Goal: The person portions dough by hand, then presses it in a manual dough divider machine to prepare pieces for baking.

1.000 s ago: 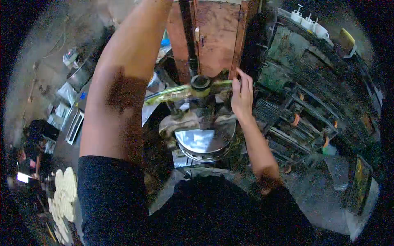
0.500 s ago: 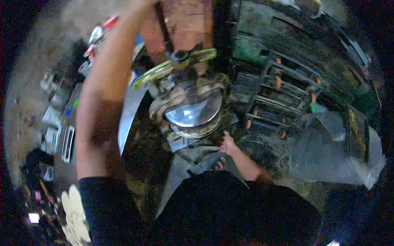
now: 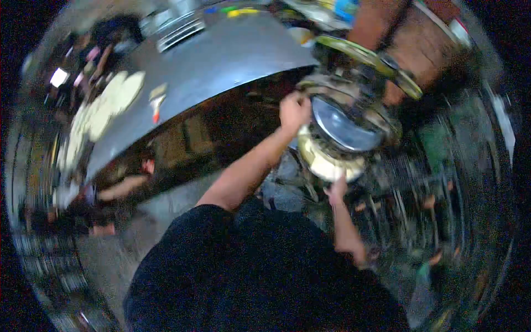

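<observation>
A press with a shiny round metal plate point(image 3: 347, 128) stands right of centre, a yellow-green bar point(image 3: 354, 51) across its top. Below that plate, a pale flat round of dough point(image 3: 327, 167) shows on the lower part. My left hand point(image 3: 295, 112) is at the press's left side, its fingers curled in beside the metal plate; I cannot tell what they hold. At the front rim, my right hand point(image 3: 337, 191) reaches up, with fingertips overlapping the dough's near edge and motion smearing them.
A metal table point(image 3: 221, 55) spans the upper left, bearing several flat pale dough pieces point(image 3: 113, 99), a brush point(image 3: 157, 104) and a slotted metal item point(image 3: 180, 34). Another person's arm point(image 3: 124, 188) shows at lower left. Dark racks point(image 3: 426, 205) stand at right, blurred.
My view has swung left, bringing the table into sight. My left arm has come down from its raised reach to the press's side. Pale dough now shows below the metal plate.
</observation>
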`<state>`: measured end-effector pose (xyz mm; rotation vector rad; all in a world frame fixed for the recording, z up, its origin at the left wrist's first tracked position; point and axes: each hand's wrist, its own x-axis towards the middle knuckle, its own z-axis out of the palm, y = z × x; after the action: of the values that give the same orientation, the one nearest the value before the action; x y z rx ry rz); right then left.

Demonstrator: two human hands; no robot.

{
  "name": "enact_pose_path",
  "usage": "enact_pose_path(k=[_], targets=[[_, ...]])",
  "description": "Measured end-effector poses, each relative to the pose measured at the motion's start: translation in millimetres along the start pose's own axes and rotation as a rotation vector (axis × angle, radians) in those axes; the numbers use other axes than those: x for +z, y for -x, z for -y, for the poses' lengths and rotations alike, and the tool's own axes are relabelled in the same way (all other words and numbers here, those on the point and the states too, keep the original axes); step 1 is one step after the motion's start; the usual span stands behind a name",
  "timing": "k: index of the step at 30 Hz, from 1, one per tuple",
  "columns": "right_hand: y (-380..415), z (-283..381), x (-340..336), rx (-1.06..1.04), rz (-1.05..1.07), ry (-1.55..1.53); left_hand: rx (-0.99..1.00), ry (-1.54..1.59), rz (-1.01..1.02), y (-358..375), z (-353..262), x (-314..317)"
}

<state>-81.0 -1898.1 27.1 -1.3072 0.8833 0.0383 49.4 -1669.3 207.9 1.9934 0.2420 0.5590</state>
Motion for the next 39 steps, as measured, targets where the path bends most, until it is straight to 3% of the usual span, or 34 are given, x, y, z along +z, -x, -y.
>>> enact_pose_path(k=[1, 2, 3, 4, 5, 7, 8, 10, 11, 13, 16, 18, 22, 24, 26, 28, 30, 32, 34, 36, 38, 39], targets=[[1.1, 3.2, -16.4, 0.047, -0.061, 0.28, -0.091, -0.106, 0.067, 20.9, 49.9, 11.5], [8.9, 7.6, -29.6, -0.023, 0.018, 0.368, -0.435, -0.272, 0.179, 43.8, 56.0, 8.7], [16.4, 7.5, -50.6, -0.096, 0.089, 0.447, -0.559, -0.158, 0.383, 63.8, 102.2, 15.7], [15.5, 3.9, -68.9, -0.278, 0.134, 0.627, -0.613, 0.049, 0.29, 89.7, 130.9, 32.3], [11.8, -1.7, -88.2, -0.471, 0.145, 0.801, -0.725, 0.176, 0.373, 106.8, 140.7, 28.6], [24.4, 4.0, -110.1, -0.282, 0.231, 0.913, -0.975, 0.387, 0.525, 140.7, 157.8, 20.3], [26.8, 7.2, -116.3, -0.242, 0.282, 0.971, -0.898, 0.194, 0.537, 151.8, 147.0, 6.7], [69.0, 19.6, -111.7, -0.331, 0.291, 1.0, -0.829, 0.147, 0.37, 177.5, 119.6, -32.4], [76.6, 12.8, -109.3, -0.325, 0.286, 0.975, -0.813, 0.127, 0.381, 186.4, 119.8, -42.8], [87.0, 2.4, -109.6, -0.326, 0.391, 0.882, -0.677, -0.144, 0.176, 205.1, 127.2, -64.5], [118.9, 8.1, -74.1, -0.344, 0.403, 0.995, -0.764, -0.221, 0.252, 210.0, 146.6, -115.6], [103.8, -15.6, -54.1, -0.308, 0.461, 0.966, -0.79, -0.193, 0.188, 220.1, 156.4, -156.4], [197.0, -1.8, 42.2, -0.545, 0.639, 0.967, -0.744, -0.138, -0.068, 237.3, 184.2, -268.6], [251.8, 17.0, 96.0, -0.685, 0.685, 1.127, -0.663, 0.173, -0.284, 240.0, 202.2, -327.3], [291.5, 20.7, 144.8, -0.938, 0.716, 1.107, -0.76, 0.476, -0.395, 236.0, 180.3, -397.8], [343.8, 31.8, 178.0, -0.337, 0.976, 0.533, -0.774, 0.671, -0.484, 236.7, 186.6, -449.5], [416.1, 24.7, 214.4, 0.021, 0.928, -0.049, -0.768, 0.665, -0.596, 231.5, 156.7, -507.0], [451.6, -5.7, 245.7, -0.082, 0.92, -0.097, -0.565, 0.88, -0.708, 231.5, 198.2, -532.4], [476.9, -24.7, 273.6, -0.041, 0.795, -0.026, -0.564, 0.833, -0.774, 228.5, 190.4, -576.8], [496.2, -19.3, 289.4, -0.002, 0.666, 0.058, -0.49, 0.81, -0.808, 232.5, 188.9, -569.8], [484.4, -9.3, 303.8, -0.023, 0.702, 0.132, -0.488, 0.829, -0.863, 229.4, 191.9, -557.5], [469.4, -6.2, 310.6, -0.073, 0.822, 0.152, -0.485, 0.838, -0.903, 230.0, 195.7, -549.7]])
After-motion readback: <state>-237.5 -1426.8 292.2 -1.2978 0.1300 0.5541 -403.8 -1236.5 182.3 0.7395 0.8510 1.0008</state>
